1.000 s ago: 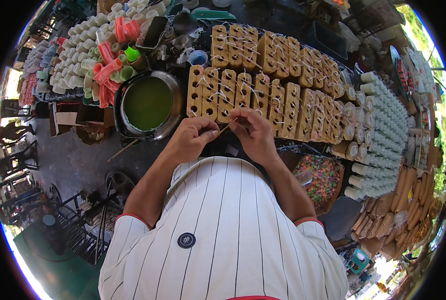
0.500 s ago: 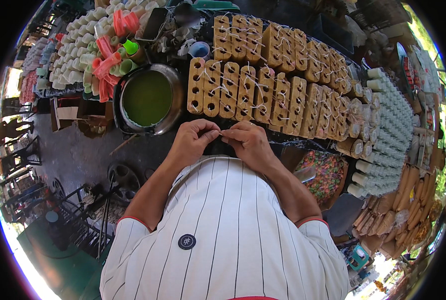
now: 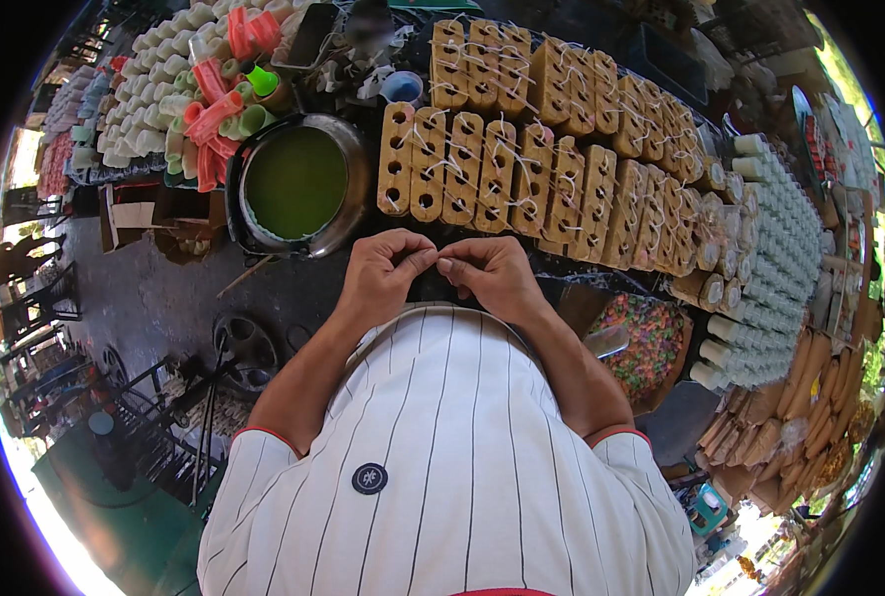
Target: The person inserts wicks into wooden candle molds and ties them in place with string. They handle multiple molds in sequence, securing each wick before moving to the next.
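Wooden blocks [image 3: 522, 189] with round holes, strung with white threads, stand in rows just beyond both hands. The left hand [image 3: 381, 273] and right hand [image 3: 490, 276] meet fingertip to fingertip at the counter's near edge, each pinched on something too small to make out. A pan of green liquid [image 3: 296, 184] sits left, near the left hand; open dark counter lies between.

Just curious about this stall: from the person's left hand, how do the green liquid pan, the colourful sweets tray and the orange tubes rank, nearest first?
From the left hand:
1. Green liquid pan, just ahead, to its left.
2. Orange tubes, beyond the pan, far left.
3. Colourful sweets tray, over on the right side.
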A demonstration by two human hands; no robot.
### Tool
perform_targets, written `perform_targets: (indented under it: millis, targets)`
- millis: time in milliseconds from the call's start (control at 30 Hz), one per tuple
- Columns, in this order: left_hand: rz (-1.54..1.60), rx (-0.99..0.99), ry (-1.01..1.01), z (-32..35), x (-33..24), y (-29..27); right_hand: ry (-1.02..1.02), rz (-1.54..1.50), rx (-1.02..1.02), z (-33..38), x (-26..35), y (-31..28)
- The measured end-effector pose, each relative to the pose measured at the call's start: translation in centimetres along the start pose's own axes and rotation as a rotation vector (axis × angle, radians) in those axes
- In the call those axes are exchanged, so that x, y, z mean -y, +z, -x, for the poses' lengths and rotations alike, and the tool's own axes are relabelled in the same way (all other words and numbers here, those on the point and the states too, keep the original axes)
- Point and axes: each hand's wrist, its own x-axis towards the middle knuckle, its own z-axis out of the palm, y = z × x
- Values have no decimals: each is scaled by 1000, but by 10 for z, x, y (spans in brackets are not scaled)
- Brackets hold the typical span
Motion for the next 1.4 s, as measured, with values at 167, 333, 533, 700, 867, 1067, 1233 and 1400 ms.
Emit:
perform_targets:
  millis: [167,333,533,700,867,1067,1233,1400]
  targets:
    - [15,12,-75,-3,-4,1,39,-57,-11,2,0,4]
    - [63,10,-97,-3,-5,3,85,-224,-61,2,-2,11]
    - [88,-1,-146,-4,-3,5,37,-278,-54,1,-7,17]
    - [154,-28,-164,-3,-2,5,22,-113,-31,3,-4,17]
    - [136,13,-137,-3,-4,3,20,-67,-44,8,4,15]
    - [163,56,-131,0,-6,1,-40,-46,-133,14,8,18]
    - [-12,-18,28,4,-6,10,-82,-41,-173,17,5,21]
    - [-137,-11,110,5,-6,11,-52,-134,-186,17,-4,17]
